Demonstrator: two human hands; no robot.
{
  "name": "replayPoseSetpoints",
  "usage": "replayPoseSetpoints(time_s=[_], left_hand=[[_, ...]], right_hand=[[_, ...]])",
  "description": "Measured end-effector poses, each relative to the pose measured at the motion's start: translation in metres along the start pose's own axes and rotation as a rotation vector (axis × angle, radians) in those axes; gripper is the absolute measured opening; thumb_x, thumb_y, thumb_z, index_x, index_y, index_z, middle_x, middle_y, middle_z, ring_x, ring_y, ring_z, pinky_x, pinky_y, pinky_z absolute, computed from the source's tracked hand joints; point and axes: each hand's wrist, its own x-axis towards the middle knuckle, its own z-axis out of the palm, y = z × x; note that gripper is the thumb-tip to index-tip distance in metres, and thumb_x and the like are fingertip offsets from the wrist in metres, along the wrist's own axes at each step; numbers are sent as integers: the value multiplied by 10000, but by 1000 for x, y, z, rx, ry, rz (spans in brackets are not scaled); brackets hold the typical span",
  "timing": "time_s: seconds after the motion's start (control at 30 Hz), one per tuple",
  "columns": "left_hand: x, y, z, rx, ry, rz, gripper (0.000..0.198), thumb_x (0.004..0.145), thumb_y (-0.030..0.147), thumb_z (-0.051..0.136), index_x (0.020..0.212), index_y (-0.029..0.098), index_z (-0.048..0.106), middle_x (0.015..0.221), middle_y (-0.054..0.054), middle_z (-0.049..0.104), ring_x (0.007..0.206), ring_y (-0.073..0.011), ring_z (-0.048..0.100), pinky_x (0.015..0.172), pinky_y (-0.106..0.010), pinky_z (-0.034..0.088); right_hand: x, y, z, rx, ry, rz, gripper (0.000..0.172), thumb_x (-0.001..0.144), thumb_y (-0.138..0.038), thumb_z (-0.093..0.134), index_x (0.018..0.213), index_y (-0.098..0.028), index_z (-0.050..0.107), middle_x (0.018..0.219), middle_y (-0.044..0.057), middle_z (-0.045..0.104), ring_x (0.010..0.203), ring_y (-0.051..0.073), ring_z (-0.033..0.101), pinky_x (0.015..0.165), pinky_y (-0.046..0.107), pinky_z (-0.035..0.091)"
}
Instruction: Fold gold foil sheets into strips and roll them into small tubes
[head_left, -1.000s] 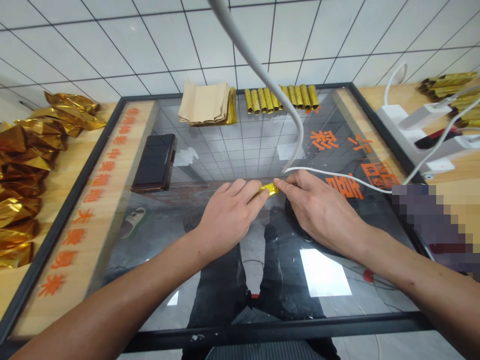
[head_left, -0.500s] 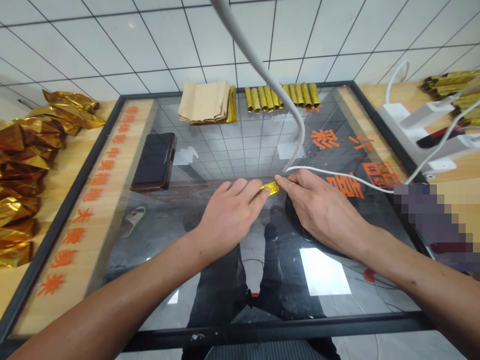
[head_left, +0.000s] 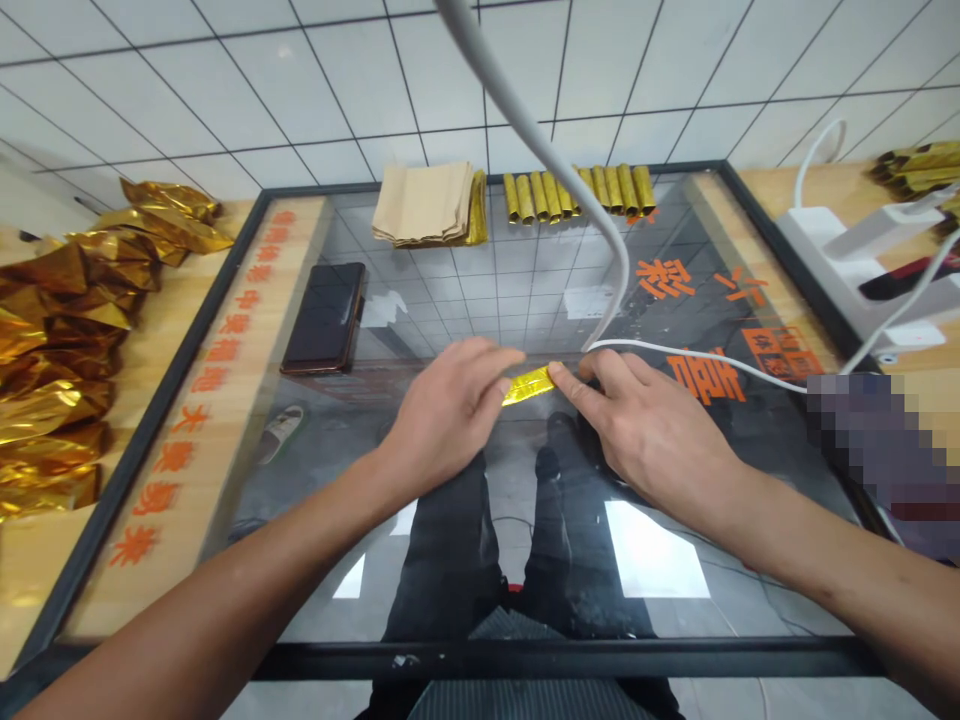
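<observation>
A narrow strip of folded gold foil paper [head_left: 529,386] lies on the glass tabletop [head_left: 480,300], between my two hands. My left hand [head_left: 446,408] is at its left end, with thumb and forefinger apart and the thumb tip beside the foil. I cannot tell whether that thumb touches it. My right hand [head_left: 649,425] presses the strip's right end against the glass with a fingertip, its other fingers curled. At the back edge stand a stack of brown paper sheets [head_left: 424,203], gold paper [head_left: 478,210] beside it, and a row of rolled gold tubes [head_left: 581,195].
A dark phone [head_left: 324,318] lies at left on the glass. Crumpled gold foil pieces [head_left: 60,330] cover the left side. A grey cable arm [head_left: 551,150] hangs across the middle, with a white cable [head_left: 697,357] running right to a power strip [head_left: 832,260]. More gold rolls [head_left: 911,165] lie far right.
My left fingers have opened and drawn off the foil, so more of the gold strip shows. My right fingertip stays on its right end. The view has shifted slightly left.
</observation>
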Motion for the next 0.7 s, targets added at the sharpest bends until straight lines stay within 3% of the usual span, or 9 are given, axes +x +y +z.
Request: replayPoseSetpoints(time_s=[0.07,0.13,0.23,0.33,0.47,0.57,0.7], left_hand=[[-2,-9,-8,-90,53,-125,267,1058,144,569,1278,178,715,1111,-51,732,980,-189,694,901,-350,578],[-7,-15,-16,-77,54,-163,242,1043,144,589,1227,173,742,1068,-47,727,952,-188,698,887,-350,585],[-17,-14,-23,32,11,-83,276,1078,139,526,1237,167,750,1155,-83,748,1080,-224,710,965,-392,591],[-26,-5,-23,178,-46,82,343,1126,173,469,1388,141,688,1388,-134,736,1238,-257,694,1070,-440,577],[-31,6,-15,349,-190,289,475,1168,355,490,1605,173,538,1752,-95,472,1602,-268,465,1305,-473,414],[-34,8,-10,419,-264,303,543,1172,449,483,1632,163,516,1780,-79,419,1645,-262,413,1358,-485,339],[-43,6,-10,441,-239,269,508,1177,421,475,1616,173,537,1738,-63,491,1605,-249,477,1356,-507,343]], right_hand=[[0,-1,0,-21,-6,-5,575,1030,-54,454,1599,-59,535,1169,180,634,990,315,564,870,450,552],[-1,-1,0,-37,-3,-9,579,1019,-52,454,1592,-57,541,1149,181,633,976,324,564,843,458,547],[-1,-1,0,-48,6,-12,573,1024,-59,438,1588,-54,540,1152,190,637,980,334,569,824,464,542],[-1,-1,0,-49,19,-14,565,1032,-65,431,1588,-61,534,1149,184,647,971,326,572,822,456,537],[-1,-2,-1,-85,26,-33,553,1033,-63,453,1579,-38,539,1137,188,646,998,336,582,832,450,537],[0,-3,-3,-102,28,-35,546,1031,-60,476,1572,-31,549,1147,190,651,1007,340,592,834,448,538],[0,-4,-4,-126,19,-32,541,1031,-52,462,1563,-38,558,1159,191,663,1001,333,599,812,436,533]])
